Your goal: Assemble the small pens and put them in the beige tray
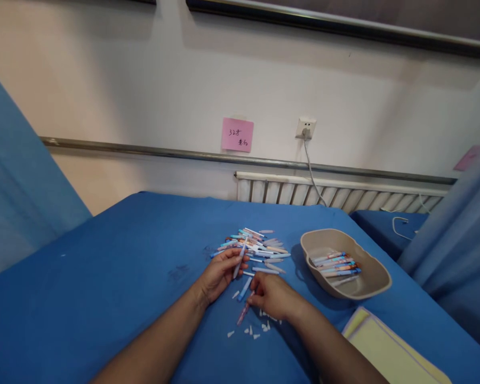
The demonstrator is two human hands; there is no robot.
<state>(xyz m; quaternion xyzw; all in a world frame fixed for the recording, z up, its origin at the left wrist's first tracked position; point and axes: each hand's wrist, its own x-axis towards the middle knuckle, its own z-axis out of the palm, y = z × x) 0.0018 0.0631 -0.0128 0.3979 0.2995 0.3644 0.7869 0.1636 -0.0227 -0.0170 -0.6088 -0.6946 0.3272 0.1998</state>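
Observation:
A pile of small coloured pens (256, 246) lies on the blue-covered table (116, 266). My left hand (220, 274) is closed round a white pen barrel (239, 262) at the near edge of the pile. My right hand (272, 296) pinches a pink pen (244, 312) whose tip points down and left onto the cloth. A blue pen (245, 289) lies between the two hands. Several small white caps (254, 332) are scattered on the cloth just in front of my right hand.
A beige oval tray (368, 282) holding several pens stands to the right of the pile. A yellow pad (388, 349) lies at the near right. Behind the table are a radiator (336, 193), a wall socket with cable (306, 128) and a pink note (237, 134).

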